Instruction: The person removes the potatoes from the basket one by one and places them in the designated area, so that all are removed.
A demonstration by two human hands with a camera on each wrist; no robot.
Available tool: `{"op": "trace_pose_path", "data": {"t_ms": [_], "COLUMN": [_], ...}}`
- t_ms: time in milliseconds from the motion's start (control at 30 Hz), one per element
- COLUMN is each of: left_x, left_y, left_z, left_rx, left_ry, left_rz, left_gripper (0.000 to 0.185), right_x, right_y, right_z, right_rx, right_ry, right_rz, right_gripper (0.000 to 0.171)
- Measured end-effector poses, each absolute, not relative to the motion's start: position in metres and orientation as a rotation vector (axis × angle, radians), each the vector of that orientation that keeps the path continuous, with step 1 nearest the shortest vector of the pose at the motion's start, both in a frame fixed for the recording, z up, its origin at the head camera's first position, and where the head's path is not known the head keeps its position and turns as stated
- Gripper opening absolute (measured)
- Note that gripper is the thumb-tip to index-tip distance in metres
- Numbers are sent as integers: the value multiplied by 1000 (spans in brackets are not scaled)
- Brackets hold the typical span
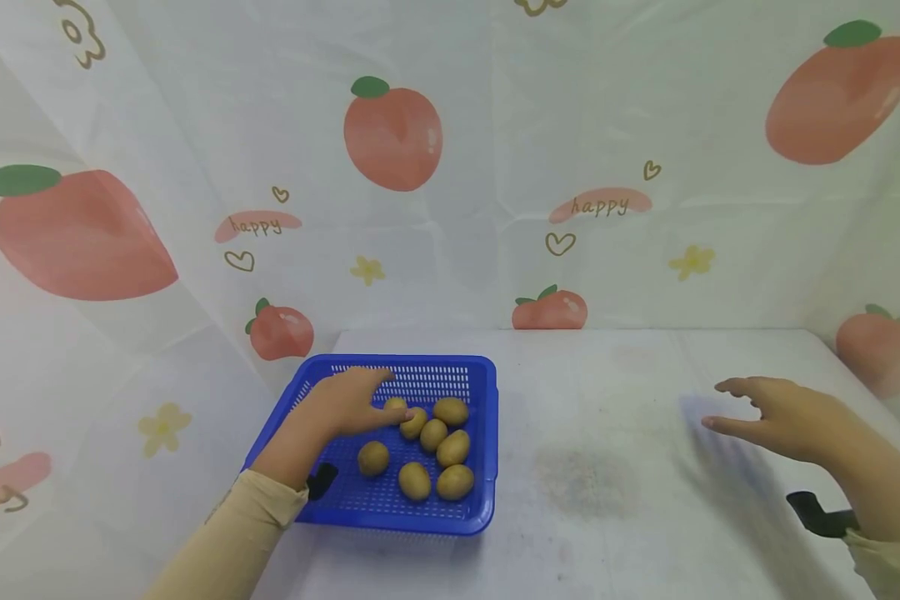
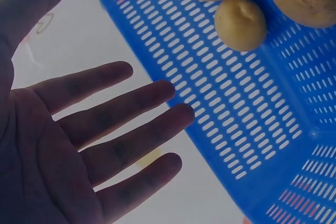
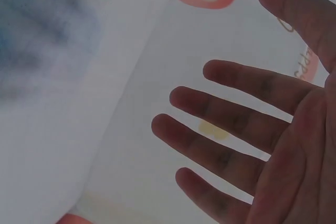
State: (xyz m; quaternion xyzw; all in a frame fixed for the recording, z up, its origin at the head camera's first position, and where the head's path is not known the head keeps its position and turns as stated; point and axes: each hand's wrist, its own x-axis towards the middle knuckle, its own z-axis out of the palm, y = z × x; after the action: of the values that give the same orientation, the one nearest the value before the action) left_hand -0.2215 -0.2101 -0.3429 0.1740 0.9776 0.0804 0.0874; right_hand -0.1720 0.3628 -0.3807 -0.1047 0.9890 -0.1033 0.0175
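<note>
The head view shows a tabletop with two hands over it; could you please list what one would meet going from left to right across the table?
Blue basket holding potatoes → dark smudge → right hand. The left hand overlaps the basket, so it is left out.

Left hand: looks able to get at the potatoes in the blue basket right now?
Probably yes: the left hand is empty, its fingers extended, close to the potatoes, and the blue basket has an open top, with no lid visible over them.
</note>
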Motion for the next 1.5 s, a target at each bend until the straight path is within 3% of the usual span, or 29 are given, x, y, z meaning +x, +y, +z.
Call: {"op": "trace_pose_path", "data": {"t_ms": [833, 1500], "left_x": [-175, -137], "left_y": [-244, -283], "left_z": [-337, -356], "left_rx": [482, 308], "left_ry": [2987, 3167], "left_rz": [394, 466], "left_gripper": [77, 73], "right_x": [-193, -223], "right_y": [321, 248], "right_z": [-386, -387], "right_rx": [-524, -889], "right_ry": [3098, 3010], "right_rz": [-777, -1112], "right_gripper": [52, 37]}}
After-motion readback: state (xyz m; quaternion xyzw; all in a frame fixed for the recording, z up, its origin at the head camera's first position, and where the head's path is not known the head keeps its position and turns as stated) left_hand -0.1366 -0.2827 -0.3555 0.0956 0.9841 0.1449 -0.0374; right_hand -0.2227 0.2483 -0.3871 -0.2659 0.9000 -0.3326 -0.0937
